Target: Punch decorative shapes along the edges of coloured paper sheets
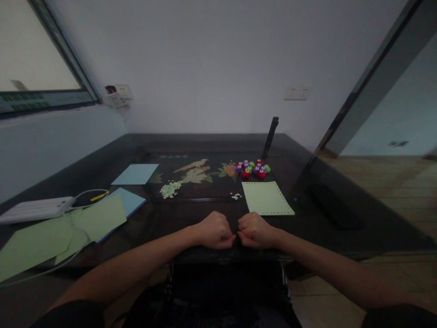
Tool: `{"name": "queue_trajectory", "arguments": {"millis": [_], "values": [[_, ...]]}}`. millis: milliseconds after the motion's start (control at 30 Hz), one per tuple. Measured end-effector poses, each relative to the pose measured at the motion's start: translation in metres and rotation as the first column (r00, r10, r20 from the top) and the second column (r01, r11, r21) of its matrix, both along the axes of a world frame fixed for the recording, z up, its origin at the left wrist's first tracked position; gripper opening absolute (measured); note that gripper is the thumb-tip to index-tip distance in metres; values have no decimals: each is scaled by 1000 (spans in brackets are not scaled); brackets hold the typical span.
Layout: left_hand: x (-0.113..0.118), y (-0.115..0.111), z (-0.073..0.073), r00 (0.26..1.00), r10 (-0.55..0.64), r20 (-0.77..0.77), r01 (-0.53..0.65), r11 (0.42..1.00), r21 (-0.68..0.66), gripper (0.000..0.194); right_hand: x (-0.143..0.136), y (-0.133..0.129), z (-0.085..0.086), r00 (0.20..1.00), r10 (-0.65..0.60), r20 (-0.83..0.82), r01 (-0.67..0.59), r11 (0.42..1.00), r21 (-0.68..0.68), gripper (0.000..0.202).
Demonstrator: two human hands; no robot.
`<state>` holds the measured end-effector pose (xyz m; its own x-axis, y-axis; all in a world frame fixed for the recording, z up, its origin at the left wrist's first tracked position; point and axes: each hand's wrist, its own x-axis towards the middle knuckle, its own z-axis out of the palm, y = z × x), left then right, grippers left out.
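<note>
My left hand [217, 231] rests as a fist at the table's front edge. Close beside it, with a narrow gap between, my right hand [256, 231] is also curled into a fist. Nothing shows in either one. Just beyond my right hand lies a pale green sheet [268, 198] with a row of small marks along its edges. A few tiny pale pieces [236, 196] are scattered left of the sheet. Farther left is a larger heap of tiny pale green, white and yellowish pieces [170, 189]. Behind the sheet sits a cluster of small red, purple and green round objects [252, 168] with white spots.
The dark glossy table [205, 145] meets the wall. A black stick-like object [270, 137] stands upright at the back. Blue sheets [135, 174] and green sheets [37, 241] lie left, near a white box-shaped device [36, 209] with a cable. A flat black object [334, 206] lies right.
</note>
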<state>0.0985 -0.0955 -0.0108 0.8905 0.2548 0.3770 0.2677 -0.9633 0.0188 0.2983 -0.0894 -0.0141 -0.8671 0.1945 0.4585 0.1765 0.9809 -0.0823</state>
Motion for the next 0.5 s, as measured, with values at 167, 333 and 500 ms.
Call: {"name": "queue_trajectory", "arguments": {"millis": [167, 333, 500], "values": [[0, 0, 0, 999, 16, 32, -16, 1000, -4, 39, 2, -2, -1, 998, 24, -56, -23, 999, 24, 41], [1, 1, 1, 997, -68, 24, 68, 997, -31, 39, 3, -1, -4, 995, 92, -28, -91, 995, 39, 39], [-3, 2, 5, 983, -62, 176, 73, 996, -55, 41, 0, 1, -7, 990, 121, 71, -123, 992, 24, 39]]}}
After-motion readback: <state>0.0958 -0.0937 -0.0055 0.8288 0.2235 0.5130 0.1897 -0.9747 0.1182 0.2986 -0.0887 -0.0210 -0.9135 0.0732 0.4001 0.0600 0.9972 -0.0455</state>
